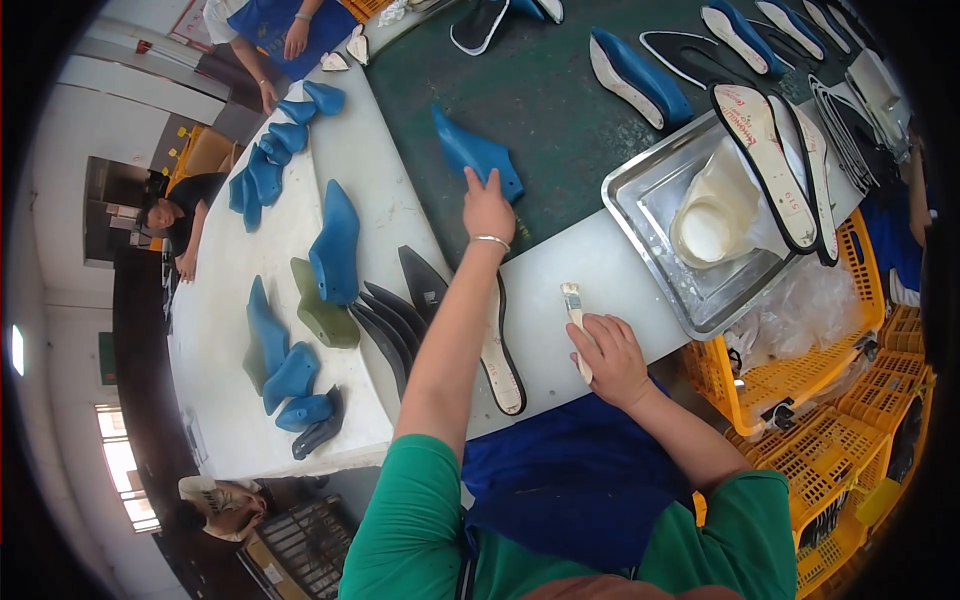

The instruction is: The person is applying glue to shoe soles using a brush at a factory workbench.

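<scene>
On the green mat, a blue shoe last (463, 146) lies on its side with its toe pointing away to the left. My left hand (488, 208) reaches to its near edge, two fingers stretched out and apart, their tips against the last; the thumb is hidden. In my right hand (612, 362), held low over the white tabletop, is a small paintbrush (573, 305) with a pale handle, bristles pointing away from me. Between my arms lies a pale insole with a black edge (503, 375), partly covered by my left forearm. Several black insoles (385, 325) fan out beside that forearm.
A metal tray (655, 262) at the right holds a white glue-coated container (708, 225), with insoles (765, 160) across its far rim. Yellow crates (800, 375) stand below. Blue and green lasts (335, 245) line the left. More lasts (640, 80) lie at the back. Other people stand around the table.
</scene>
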### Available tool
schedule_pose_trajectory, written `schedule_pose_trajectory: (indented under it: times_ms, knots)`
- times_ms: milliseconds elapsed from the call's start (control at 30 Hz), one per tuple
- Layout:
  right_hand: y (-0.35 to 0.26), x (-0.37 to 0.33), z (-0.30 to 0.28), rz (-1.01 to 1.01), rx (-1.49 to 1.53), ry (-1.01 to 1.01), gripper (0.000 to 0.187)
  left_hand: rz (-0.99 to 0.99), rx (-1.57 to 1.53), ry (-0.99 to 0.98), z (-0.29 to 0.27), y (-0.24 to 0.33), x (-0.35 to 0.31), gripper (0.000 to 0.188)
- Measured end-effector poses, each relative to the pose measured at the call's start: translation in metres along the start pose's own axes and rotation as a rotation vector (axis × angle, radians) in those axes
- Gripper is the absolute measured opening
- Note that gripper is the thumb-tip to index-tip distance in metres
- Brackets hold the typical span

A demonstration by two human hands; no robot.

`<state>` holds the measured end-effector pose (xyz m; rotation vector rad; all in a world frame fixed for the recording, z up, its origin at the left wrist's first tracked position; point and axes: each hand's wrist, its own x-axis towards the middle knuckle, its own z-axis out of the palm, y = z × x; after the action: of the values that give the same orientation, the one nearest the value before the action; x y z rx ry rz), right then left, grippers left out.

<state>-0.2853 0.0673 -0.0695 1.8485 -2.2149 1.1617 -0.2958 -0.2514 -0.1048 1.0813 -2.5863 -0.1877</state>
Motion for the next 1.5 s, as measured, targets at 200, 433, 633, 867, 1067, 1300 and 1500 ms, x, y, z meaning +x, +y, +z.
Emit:
schedule_pose_trajectory:
  times_ms: [200, 433, 633, 867, 1067, 1300, 1500]
  knots:
    - [-0.002, -0.007, 0.002, -0.003, -0.022, 0.012, 0.046, -0.011, -0.079, -0.085, -0.002, 0.030, -0.017, 0.046]
    - [-0.009, -0.001, 0.003, -0.029, 0.009, 0.079, 0.044, -0.001, -0.615, 0.033, -0.033, -0.047, -0.012, 0.042]
    - [-0.004, -0.004, 0.001, -0.012, -0.008, 0.091, 0.045, -0.219, -0.896, 0.164, -0.126, -0.040, -0.128, 0.015]
    - [-0.007, -0.004, 0.005, 0.001, -0.034, 0.071, 0.045, -0.034, -0.275, 0.154, -0.128, 0.019, -0.240, 0.031]
    - [-0.008, -0.006, 0.008, 0.012, -0.035, 0.071, 0.046, -0.042, -0.129, 0.104, -0.117, 0.024, -0.242, 0.037]
    - [-0.004, -0.004, 0.005, -0.001, -0.028, 0.040, 0.047, -0.154, -0.327, 0.094, -0.118, 0.022, -0.236, 0.030]
    - [-0.002, -0.002, 0.004, 0.007, -0.007, 0.009, 0.048, -0.418, -1.054, -0.006, -0.106, 0.008, -0.176, 0.029]
